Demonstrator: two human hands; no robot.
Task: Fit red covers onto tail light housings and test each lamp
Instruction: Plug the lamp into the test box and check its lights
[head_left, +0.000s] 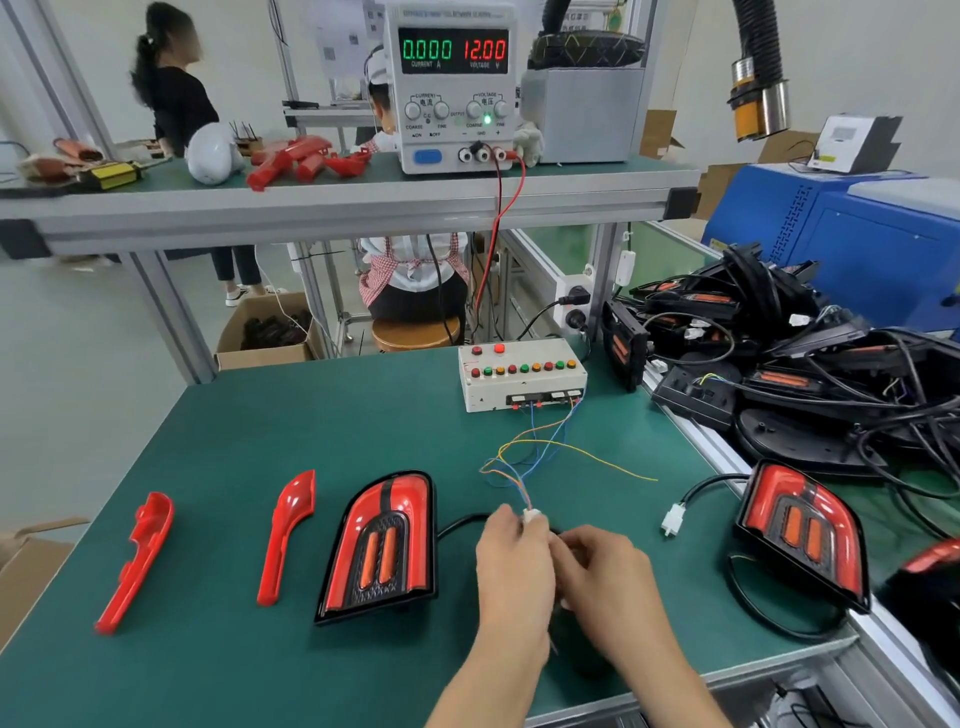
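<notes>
Two hands together, left hand, right hand, pinching connector

Behind the green bench

At twelve o'clock a seated person on a round stool; at eleven a standing person in black; at nine an open cardboard box; at two a blue machine.

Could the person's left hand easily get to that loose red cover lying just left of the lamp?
Probably yes. The red cover lies bare on the mat, only the tail light between, low enough to pass over. But the left hand is holding the white connector.
</notes>
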